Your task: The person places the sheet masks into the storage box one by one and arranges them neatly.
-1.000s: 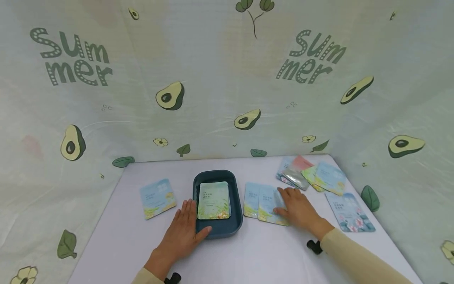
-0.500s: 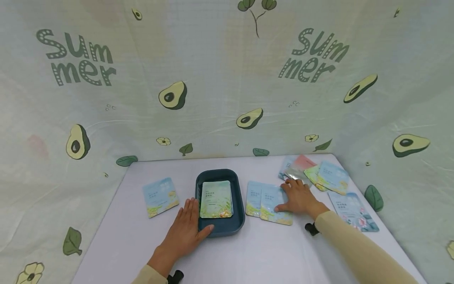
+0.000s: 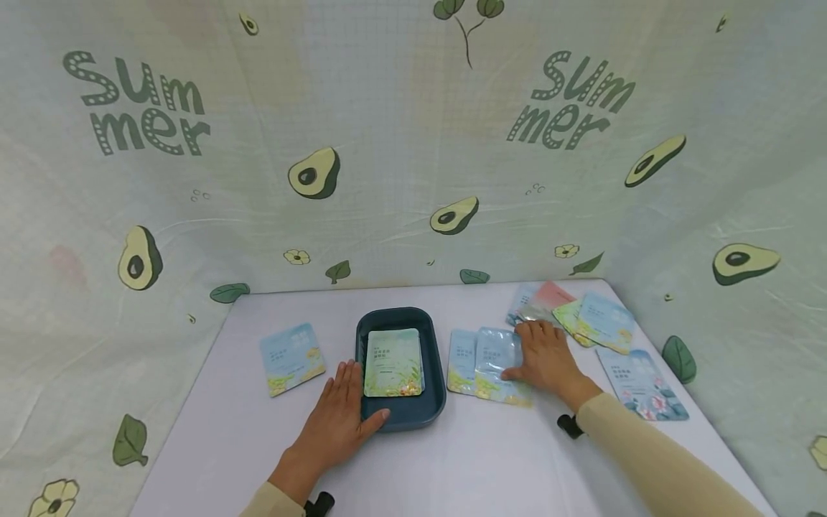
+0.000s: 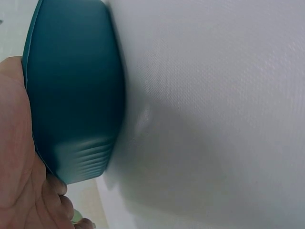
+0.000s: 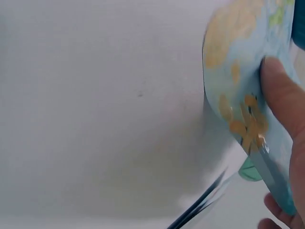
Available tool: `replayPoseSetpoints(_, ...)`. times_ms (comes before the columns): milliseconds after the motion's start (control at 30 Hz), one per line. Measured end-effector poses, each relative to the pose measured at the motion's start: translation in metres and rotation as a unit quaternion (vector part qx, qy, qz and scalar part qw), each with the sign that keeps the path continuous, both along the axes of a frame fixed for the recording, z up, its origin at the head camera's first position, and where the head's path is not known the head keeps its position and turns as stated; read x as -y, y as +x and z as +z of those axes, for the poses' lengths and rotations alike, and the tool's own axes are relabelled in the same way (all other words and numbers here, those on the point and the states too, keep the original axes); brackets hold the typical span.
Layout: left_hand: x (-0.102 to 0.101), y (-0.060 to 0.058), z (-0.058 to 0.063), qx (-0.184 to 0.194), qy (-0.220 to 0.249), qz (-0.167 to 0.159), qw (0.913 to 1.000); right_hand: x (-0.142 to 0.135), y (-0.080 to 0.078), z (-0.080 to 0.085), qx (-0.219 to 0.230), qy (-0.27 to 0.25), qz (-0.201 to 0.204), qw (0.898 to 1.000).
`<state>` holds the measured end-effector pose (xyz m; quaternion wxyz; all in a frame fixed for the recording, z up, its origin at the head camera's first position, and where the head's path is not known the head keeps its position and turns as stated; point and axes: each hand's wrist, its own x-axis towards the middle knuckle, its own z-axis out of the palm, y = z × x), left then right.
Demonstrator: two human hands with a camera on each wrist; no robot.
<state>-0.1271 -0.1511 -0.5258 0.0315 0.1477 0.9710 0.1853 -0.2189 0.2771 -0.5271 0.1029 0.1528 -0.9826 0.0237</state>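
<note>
My right hand [image 3: 548, 357] pinches a blue sheet mask packet [image 3: 496, 350] by its right side. In the right wrist view the thumb [image 5: 281, 93] presses on the packet's printed face, fingertips show at its far edge, and the packet bends up off the table. Another blue packet [image 3: 461, 362] lies just left of it, partly covered. With its fingers straight, my left hand [image 3: 332, 420] rests along the left rim of a dark blue tray [image 3: 405, 418]. A green packet [image 3: 393, 364] lies in the tray, over a blue edge.
One blue packet [image 3: 293, 359] lies left of the tray. At the back right several packets overlap, among them a blue one [image 3: 604, 323] and a pink one [image 3: 553, 296]. A packet with pink flowers [image 3: 642, 384] lies near the table's right edge. A printed cloth [image 3: 381, 237] hangs behind.
My right hand has shifted slightly up and right, and the blue packet under its thumb now lifts and bends. The left hand and tray have stayed together in place.
</note>
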Motion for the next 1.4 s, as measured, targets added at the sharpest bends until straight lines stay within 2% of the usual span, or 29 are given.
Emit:
replayPoseSetpoints(133,0.001,0.001,0.000,-0.001,0.001,0.002,1.0000,0.003,0.006,0.004,-0.082,0.008,0.004,0.997)
replayPoseSetpoints(267,0.002,0.001,0.000,0.001,-0.003,0.003,1.0000,0.006,0.011,0.005,-0.114,-0.044,0.005,0.993)
replayPoseSetpoints(433,0.003,0.000,-0.001,0.003,-0.002,0.004,1.0000,0.010,0.018,0.003,-0.086,-0.160,0.027,0.983)
replayPoseSetpoints(567,0.003,0.000,-0.001,0.000,0.002,0.003,1.0000,0.011,0.019,0.008,-0.071,-0.212,0.051,0.973)
replayPoseSetpoints(667,0.003,0.000,0.000,-0.004,0.007,0.002,1.0000,0.011,0.017,0.015,-0.035,-0.230,0.029,0.972)
replayPoseSetpoints(767,0.002,0.000,0.000,-0.011,0.014,0.002,0.9998,0.008,0.011,0.021,0.029,-0.250,-0.024,0.967)
replayPoseSetpoints(867,0.002,0.000,-0.001,-0.013,0.016,0.001,0.9998,0.003,0.004,0.023,0.100,-0.274,-0.062,0.955)
replayPoseSetpoints(1033,0.000,-0.001,-0.001,0.005,0.008,0.003,0.9999,-0.006,-0.006,0.019,0.185,-0.305,-0.084,0.931)
replayPoseSetpoints(1200,-0.002,-0.001,0.001,0.013,0.000,0.007,0.9999,-0.008,-0.012,0.019,0.209,-0.354,-0.104,0.905)
replayPoseSetpoints(1400,-0.003,0.001,0.004,0.010,0.003,0.013,0.9999,-0.003,-0.016,0.028,0.222,-0.420,-0.103,0.874)
